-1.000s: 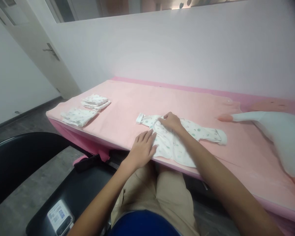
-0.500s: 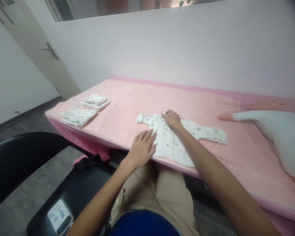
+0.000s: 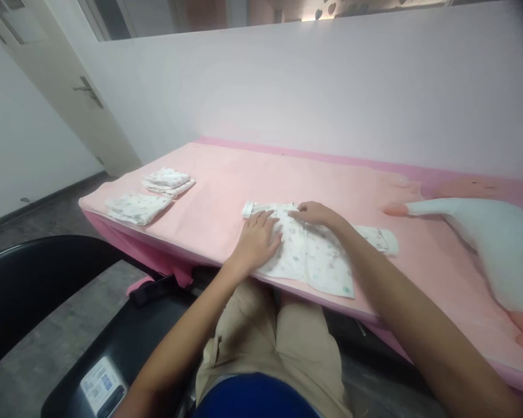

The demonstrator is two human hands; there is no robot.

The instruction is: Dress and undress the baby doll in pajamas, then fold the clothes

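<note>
A small white baby shirt [image 3: 325, 261] with a print of little coloured motifs lies spread on the pink table, sleeves out to both sides and cuffs turned back. Its lower hem reaches the table's front edge. My left hand [image 3: 257, 235] rests flat on the shirt's left side, fingers spread, just below the left sleeve. At the neckline, my right hand [image 3: 316, 213] touches the cloth with its fingertips, thumb and fingers apart. My right forearm crosses over the right side of the shirt and hides part of that sleeve.
Folded printed baby clothes [image 3: 168, 179] lie at the table's left, with another folded garment [image 3: 138, 208] before them. A white plush toy [image 3: 483, 232] with orange ends lies at the right. A black chair [image 3: 157, 325] holding a labelled package [image 3: 102, 383] stands at the lower left.
My left hand has slid up and slightly left on the shirt. The right hand has shifted a little right and lower along the neckline, its fingers less curled. The right hem lies flatter.
</note>
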